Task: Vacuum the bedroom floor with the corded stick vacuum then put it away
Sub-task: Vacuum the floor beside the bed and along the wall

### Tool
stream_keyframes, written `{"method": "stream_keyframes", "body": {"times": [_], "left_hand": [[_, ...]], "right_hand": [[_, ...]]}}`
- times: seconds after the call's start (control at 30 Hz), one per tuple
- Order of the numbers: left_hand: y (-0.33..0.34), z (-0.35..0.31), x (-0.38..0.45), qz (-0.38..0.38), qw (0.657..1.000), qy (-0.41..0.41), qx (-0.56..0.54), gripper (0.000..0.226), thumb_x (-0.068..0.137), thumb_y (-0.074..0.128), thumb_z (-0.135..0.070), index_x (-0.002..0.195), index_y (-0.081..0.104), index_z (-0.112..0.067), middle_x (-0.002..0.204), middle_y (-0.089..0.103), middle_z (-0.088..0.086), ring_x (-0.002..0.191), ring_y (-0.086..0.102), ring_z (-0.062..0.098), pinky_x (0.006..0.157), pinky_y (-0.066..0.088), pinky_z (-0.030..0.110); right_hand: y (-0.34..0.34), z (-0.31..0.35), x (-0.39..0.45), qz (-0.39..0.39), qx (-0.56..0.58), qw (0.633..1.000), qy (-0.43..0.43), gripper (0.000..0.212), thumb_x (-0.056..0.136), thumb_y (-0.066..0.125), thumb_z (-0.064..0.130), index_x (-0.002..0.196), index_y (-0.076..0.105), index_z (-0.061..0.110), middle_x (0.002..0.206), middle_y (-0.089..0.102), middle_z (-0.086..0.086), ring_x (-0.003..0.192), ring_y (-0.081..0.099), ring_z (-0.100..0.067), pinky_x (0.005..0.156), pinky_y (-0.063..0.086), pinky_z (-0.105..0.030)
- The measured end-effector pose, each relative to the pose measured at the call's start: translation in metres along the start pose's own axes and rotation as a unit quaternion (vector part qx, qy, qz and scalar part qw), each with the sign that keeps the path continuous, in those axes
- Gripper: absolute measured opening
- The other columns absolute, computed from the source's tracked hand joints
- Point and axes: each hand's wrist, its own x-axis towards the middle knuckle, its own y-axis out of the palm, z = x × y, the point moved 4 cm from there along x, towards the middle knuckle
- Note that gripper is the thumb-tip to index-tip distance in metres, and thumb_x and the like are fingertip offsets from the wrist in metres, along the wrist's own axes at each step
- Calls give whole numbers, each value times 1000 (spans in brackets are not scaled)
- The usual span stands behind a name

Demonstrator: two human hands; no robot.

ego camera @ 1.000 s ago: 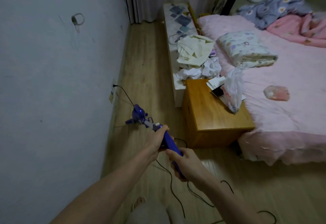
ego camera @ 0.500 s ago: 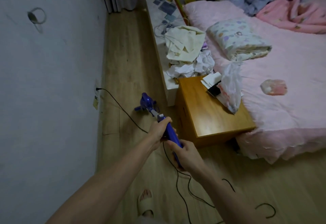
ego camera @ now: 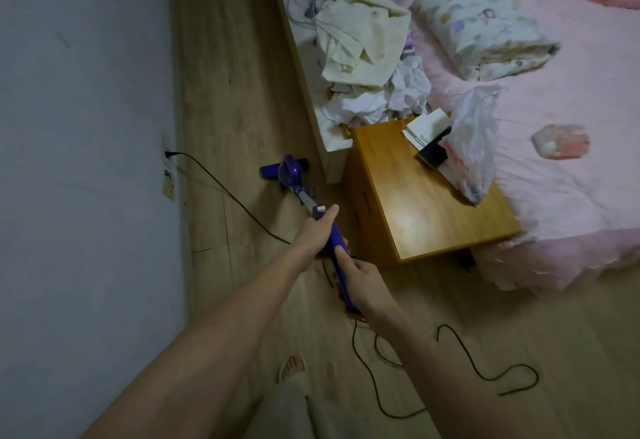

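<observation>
A purple stick vacuum [ego camera: 290, 175] stands on the wooden floor [ego camera: 228, 85], its head close to the end of the white bench. My left hand [ego camera: 317, 229] grips the upper part of its handle, just below the grey collar. My right hand [ego camera: 360, 281] holds the lower end of the same handle. The black cord [ego camera: 225, 193] runs from a wall socket [ego camera: 168, 154] across the floor to the handle, and more of it loops on the floor at the lower right.
A wooden bedside cabinet [ego camera: 426, 203] stands right of the vacuum, with a plastic bag [ego camera: 472, 148] on top. A long white bench [ego camera: 313, 68] carries crumpled clothes. The pink bed [ego camera: 554, 161] fills the right side. The wall [ego camera: 79, 161] is on the left. My slippered foot [ego camera: 292, 369] is below.
The vacuum head has swung from near the wall towards the bench and cabinet. The view has tilted down and moved closer. Both hands keep their hold on the handle.
</observation>
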Motion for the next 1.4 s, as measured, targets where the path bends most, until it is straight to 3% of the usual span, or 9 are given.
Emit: {"method": "stream_keyframes", "body": {"times": [0.07,0.3,0.47,0.67,0.87,1.0,1.2,1.33,1.4], "left_hand": [[-6,-3,1,-6,1000,-2,26,61,94,43,-59,115,59,-3,84,71,9,78,70,22,78,57,36],[4,11,-37,3,999,-22,27,55,97,46,-50,118,57,-1,81,68,9,68,68,19,57,53,28],[39,52,-74,23,999,-29,12,53,96,48,-49,117,56,-1,82,70,11,75,70,23,83,58,41],[84,101,-133,25,999,-32,5,46,96,50,-45,115,55,-3,83,69,11,69,69,21,64,56,31],[100,129,-171,42,999,-29,18,45,94,53,-42,110,60,-1,84,68,11,78,68,24,81,57,38],[93,120,-173,29,999,-20,-1,45,92,57,-40,113,59,-1,79,69,10,71,68,22,79,57,39],[77,71,-151,-15,997,3,-73,30,85,65,-28,97,57,-2,67,66,11,69,64,25,92,54,44],[69,34,-139,0,997,11,-80,31,84,64,-25,103,55,-2,71,66,11,66,64,22,75,56,36],[60,19,-132,2,996,15,-85,32,84,64,-25,105,55,-2,70,66,10,64,64,22,74,56,36]], "right_hand": [[7,3,1,-3,-4,1000,11,45,98,38,54,91,55,13,61,50,3,37,44,-3,38,38,-14],[2,-14,-33,6,16,1000,25,46,97,40,55,90,55,12,58,50,4,39,45,-6,40,39,-17],[-21,-53,-80,7,15,999,32,43,98,40,51,89,54,11,60,50,2,41,45,-7,38,39,-17],[-47,-109,-139,-4,14,999,36,42,99,40,51,92,55,12,64,51,1,44,45,-7,38,38,-16],[-53,-141,-177,-21,26,998,52,47,98,39,54,96,59,11,69,55,-1,49,49,-9,41,39,-19],[-44,-133,-179,-24,65,997,37,43,96,44,53,100,58,13,70,57,-3,50,50,-10,41,39,-20],[-39,-78,-160,-21,121,992,23,42,96,49,48,105,55,7,71,57,-5,48,50,-12,40,38,-22],[-42,-41,-154,-22,131,991,22,44,96,48,48,105,56,5,71,56,-5,45,48,-11,37,36,-20],[-37,-24,-147,-23,115,993,20,45,97,47,49,104,57,6,71,56,-4,44,48,-9,37,36,-20]]}}
